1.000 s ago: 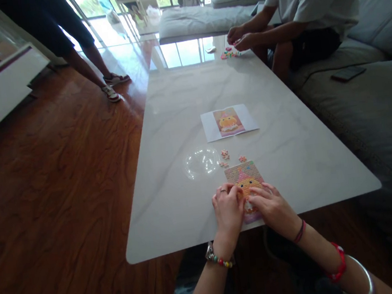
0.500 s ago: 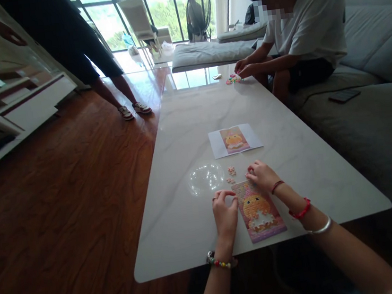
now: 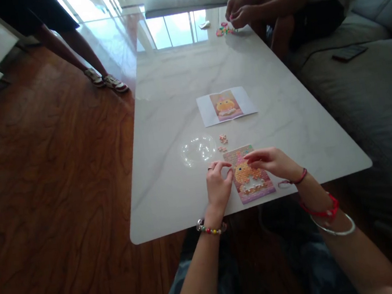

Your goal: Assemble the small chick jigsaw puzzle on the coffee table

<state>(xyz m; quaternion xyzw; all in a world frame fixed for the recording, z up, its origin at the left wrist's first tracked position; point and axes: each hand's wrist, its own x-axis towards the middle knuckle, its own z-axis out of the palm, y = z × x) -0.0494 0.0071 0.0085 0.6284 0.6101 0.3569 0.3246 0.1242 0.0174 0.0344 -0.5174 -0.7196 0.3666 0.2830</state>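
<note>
A jigsaw puzzle [image 3: 253, 194] lies near the table's front edge, showing an orange cartoon animal. A pale gap shows in its lower middle where no pieces sit. My left hand [image 3: 218, 185] is at the puzzle's left edge, thumb and index finger curved and slightly apart, with nothing visible between them. Over the puzzle's upper right, my right hand [image 3: 271, 162] has its fingertips brought together, pointing left; whatever they may hold is hidden. Several loose puzzle pieces [image 3: 223, 139] lie just beyond the puzzle's top left corner.
A creased sheet [image 3: 206, 112] printed with the same picture lies farther up the white table [image 3: 167, 145]. At the far end, another person's hands [image 3: 240, 13] work over small colourful pieces [image 3: 223, 30]. A phone [image 3: 349, 53] rests on the sofa at right. Someone stands on the left.
My right hand has moved from the puzzle's top edge, near the loose pieces, to over the orange figure. My left hand stays by the left edge. The view has tilted downward.
</note>
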